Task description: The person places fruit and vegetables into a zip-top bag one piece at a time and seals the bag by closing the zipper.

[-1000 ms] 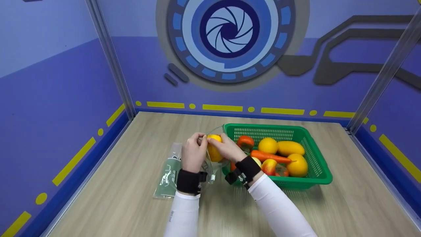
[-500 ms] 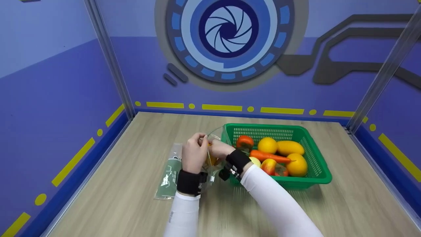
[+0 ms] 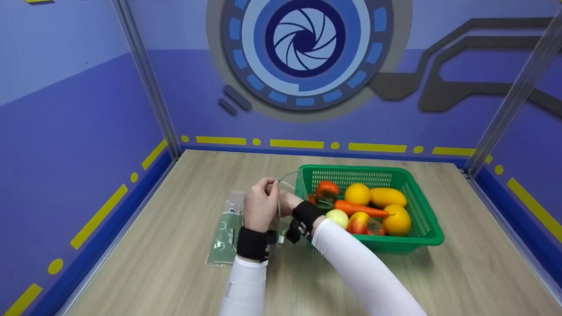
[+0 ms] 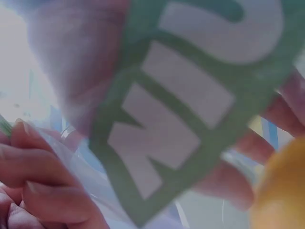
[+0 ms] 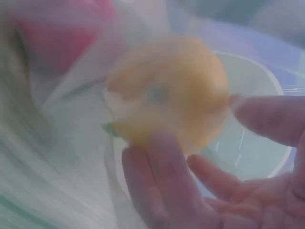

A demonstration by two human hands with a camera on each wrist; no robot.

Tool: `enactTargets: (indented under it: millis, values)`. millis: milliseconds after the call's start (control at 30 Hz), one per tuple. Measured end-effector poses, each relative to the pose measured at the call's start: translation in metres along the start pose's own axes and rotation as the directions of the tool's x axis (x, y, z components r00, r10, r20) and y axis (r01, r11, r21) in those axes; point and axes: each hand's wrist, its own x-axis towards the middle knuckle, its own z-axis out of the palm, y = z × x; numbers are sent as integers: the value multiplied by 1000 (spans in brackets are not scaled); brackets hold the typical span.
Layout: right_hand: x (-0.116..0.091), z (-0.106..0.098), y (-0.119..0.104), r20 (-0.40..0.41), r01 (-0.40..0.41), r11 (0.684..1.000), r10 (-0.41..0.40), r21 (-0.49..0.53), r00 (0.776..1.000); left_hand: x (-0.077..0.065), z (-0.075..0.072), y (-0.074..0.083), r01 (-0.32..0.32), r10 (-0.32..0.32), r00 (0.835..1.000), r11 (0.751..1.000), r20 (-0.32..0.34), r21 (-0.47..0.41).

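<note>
My left hand (image 3: 261, 204) pinches the upper edge of a clear plastic bag (image 4: 167, 105) with green and white print, held up left of the green basket. My right hand (image 3: 287, 202) is mostly behind the left one and reaches in at the bag's mouth. A round yellow-orange fruit (image 5: 176, 95) lies between its thumb and fingers in the right wrist view, blurred and hazy. The head view hides this fruit behind the hands. Beside the left wrist, a flat green-and-clear printed bag (image 3: 221, 241) lies on the table.
The green basket (image 3: 421, 239) stands right of the hands. In it are a carrot (image 3: 362, 208), a long yellow fruit (image 3: 388, 197), two orange round fruits, a red-orange fruit (image 3: 327, 191), a pale round one (image 3: 337, 218) and a red-yellow one (image 3: 358, 223). Blue walls enclose the table.
My right hand has moved left and down into the bag with the yellow-orange fruit, which has gone from sight in the head view. The left hand keeps its hold on the bag's edge.
</note>
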Motion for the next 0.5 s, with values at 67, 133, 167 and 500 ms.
enactTargets:
  millis: [67,133,167,500]
  values:
    - [13,44,1,-16,-60,994,61,88,998,0,0,-1,-1,1,1000,1000,-9,11]
    - [18,72,2,-43,-135,965,148,226,988,0,-1,-1,-3,3,1000,1000,-13,21]
    - [19,80,3,-55,-160,947,182,277,982,0,-2,-2,-4,5,1000,1000,-14,21]
    - [-33,-78,-6,-131,-144,779,278,610,952,0,-3,-2,-2,1,1000,1000,-18,-11]
